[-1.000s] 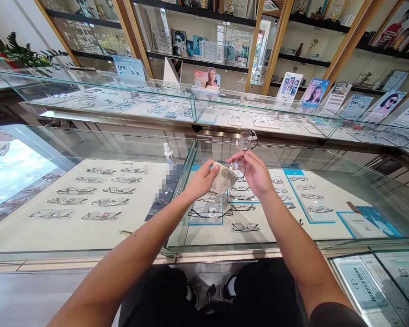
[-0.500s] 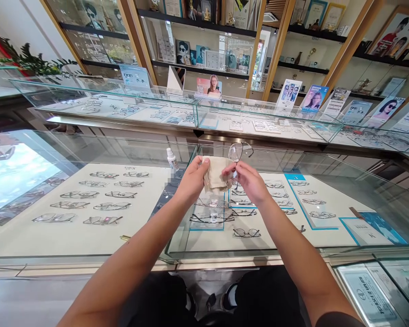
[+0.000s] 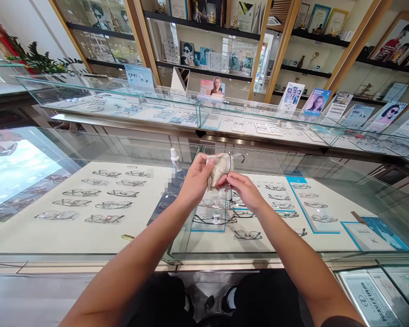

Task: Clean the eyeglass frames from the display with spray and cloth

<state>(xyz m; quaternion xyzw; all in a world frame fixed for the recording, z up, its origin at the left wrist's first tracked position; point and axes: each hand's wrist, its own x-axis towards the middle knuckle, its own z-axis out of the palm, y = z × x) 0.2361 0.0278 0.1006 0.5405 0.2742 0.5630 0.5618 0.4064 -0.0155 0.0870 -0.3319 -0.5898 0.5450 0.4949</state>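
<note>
My left hand (image 3: 200, 176) pinches a cream cleaning cloth (image 3: 212, 180) above the glass counter. My right hand (image 3: 241, 187) is closed on a pair of thin-framed eyeglasses (image 3: 230, 159), held with one lens above the other. The upper lens lies in front of the cloth, close to my left fingers; whether the cloth presses on it I cannot tell. One temple arm sticks out to the upper right. The lower part of the glasses is partly hidden by my right fingers. A small white bottle (image 3: 175, 159) stands upright beyond my left hand.
Below my hands is a glass display case (image 3: 187, 243) with rows of eyeglasses (image 3: 248, 235) inside. A second glass case (image 3: 129, 93) runs across behind it, with advertising cards (image 3: 316, 101) on top. Tall shelves (image 3: 204, 27) line the back wall.
The glasses have moved left and a little down, from beside the cloth to in front of it. The cloth is now more bunched in my left hand.
</note>
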